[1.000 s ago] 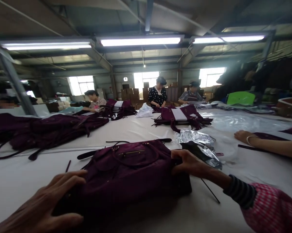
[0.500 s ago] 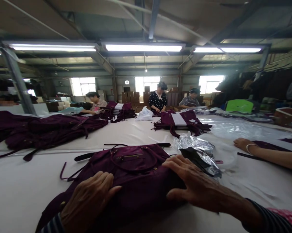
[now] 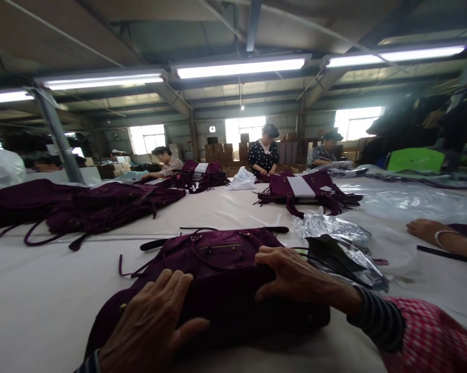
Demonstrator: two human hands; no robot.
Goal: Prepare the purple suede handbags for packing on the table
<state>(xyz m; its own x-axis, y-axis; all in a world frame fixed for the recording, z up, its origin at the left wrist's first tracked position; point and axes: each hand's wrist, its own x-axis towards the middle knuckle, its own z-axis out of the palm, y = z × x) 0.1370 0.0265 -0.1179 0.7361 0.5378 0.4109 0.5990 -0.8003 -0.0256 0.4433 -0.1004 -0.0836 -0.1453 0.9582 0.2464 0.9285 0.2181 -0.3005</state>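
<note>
A dark purple bag with looped handles, a gold zip and thin straps lies on the white table before me. My left hand rests on the bag's left part, thumb spread from the fingers. On the right part lies my right hand, its fingers bent a little and the thumb apart. Neither hand is closed around the bag. Crumpled silver wrapping and a dark piece of material are just beyond my right hand.
Purple bags are piled at the left, and more with white bands lie farther back. Another person's forearm with a bracelet rests at the right. Clear plastic sheets spread behind it. A person in dotted clothing stands across the table.
The view has shifted, so most things appear farther right. My right hand appears drawn in over the bag, and its red checked sleeve shows more. Both hands remain on the bag.
</note>
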